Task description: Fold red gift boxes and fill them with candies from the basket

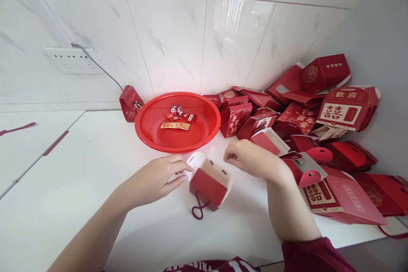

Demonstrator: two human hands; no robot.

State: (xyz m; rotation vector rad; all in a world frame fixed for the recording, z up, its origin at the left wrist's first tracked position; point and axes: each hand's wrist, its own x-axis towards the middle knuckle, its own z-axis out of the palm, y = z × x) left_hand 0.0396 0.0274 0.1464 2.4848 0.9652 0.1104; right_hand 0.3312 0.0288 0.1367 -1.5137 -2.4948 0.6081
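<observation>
A small red paper gift box (210, 187) stands on the white surface between my hands, its top unfolded to show a pale inside with two dark slots. A dark red cord loop (198, 211) hangs from its near side. My left hand (167, 173) is at the box's left white flap, fingertips at the flap's edge, with thumb and fingers apart. At the upper right of the box, my right hand (244, 156) has its fingers curled together. Whether a flap's edge is between them cannot be made out. Behind the box is a red plastic basket (149, 140) with several wrapped sweets (180, 114) inside.
Many red gift boxes (299, 119) are piled on the right, close to my right forearm. One more red box (130, 104) stands left of the basket against the tiled wall. A wall socket (74, 60) and a grey cable (103, 70) are at the upper left.
</observation>
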